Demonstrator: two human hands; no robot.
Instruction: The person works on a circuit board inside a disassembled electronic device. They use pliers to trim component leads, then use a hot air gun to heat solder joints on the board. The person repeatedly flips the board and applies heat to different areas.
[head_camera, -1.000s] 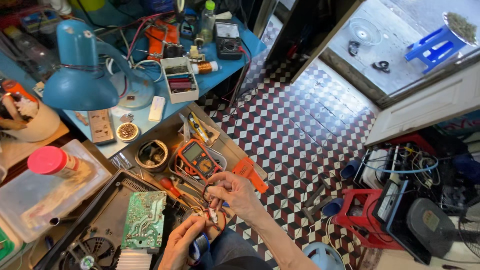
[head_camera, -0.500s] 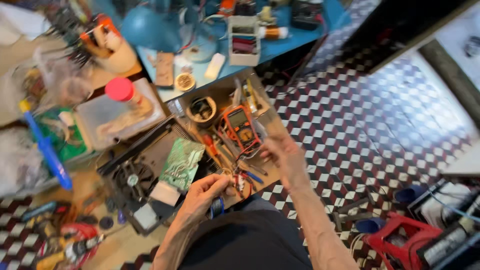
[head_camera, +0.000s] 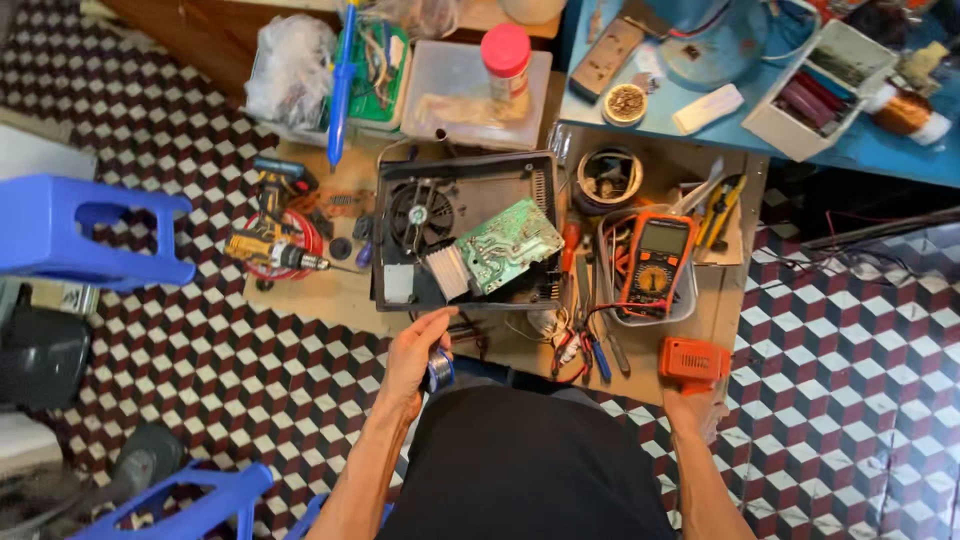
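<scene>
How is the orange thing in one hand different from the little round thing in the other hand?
The boxy orange plastic tool in the right hand is bigger than the small round solder spool in the left hand. The tool is bright orange and blocky; the spool is silvery-blue and round. The tool sits at the wooden board's corner; the spool hangs off its front edge. Each is held in one hand.

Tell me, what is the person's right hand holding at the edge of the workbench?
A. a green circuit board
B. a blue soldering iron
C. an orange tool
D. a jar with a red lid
C: the right hand closes its grip on an orange tool at the near edge of the workbench, while the left hand holds a small spool.
</scene>
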